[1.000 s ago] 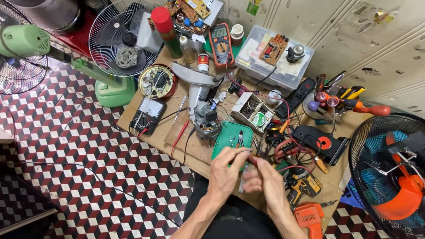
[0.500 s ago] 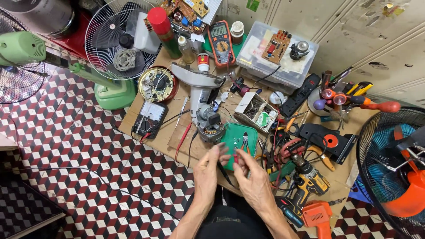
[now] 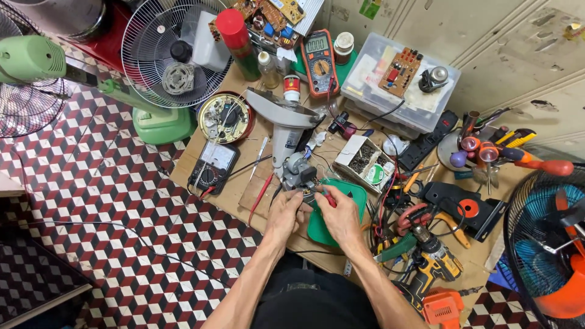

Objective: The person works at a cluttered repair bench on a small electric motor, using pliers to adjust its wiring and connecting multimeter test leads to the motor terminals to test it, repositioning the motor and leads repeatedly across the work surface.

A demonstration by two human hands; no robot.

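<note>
Hands (image 3: 314, 213) moved up from green lid (image 3: 341, 210) onto fan motor (image 3: 297, 172).

Orange multimeter (image 3: 319, 63), green fan base (image 3: 159, 125), possibly a drill (image 3: 434, 263).

A: What colours are showing around the bench?

B: Green tray (image 3: 341, 210); grey fan motor (image 3: 297, 172); red-handled tool (image 3: 327, 198); orange multimeter (image 3: 320, 62).

A: And the floor (image 3: 109, 244)?

B: It is showing a cube pattern in red, black and white. A pale green fan base (image 3: 161, 125) is sitting beside a red-capped green spray can (image 3: 236, 41).
</note>
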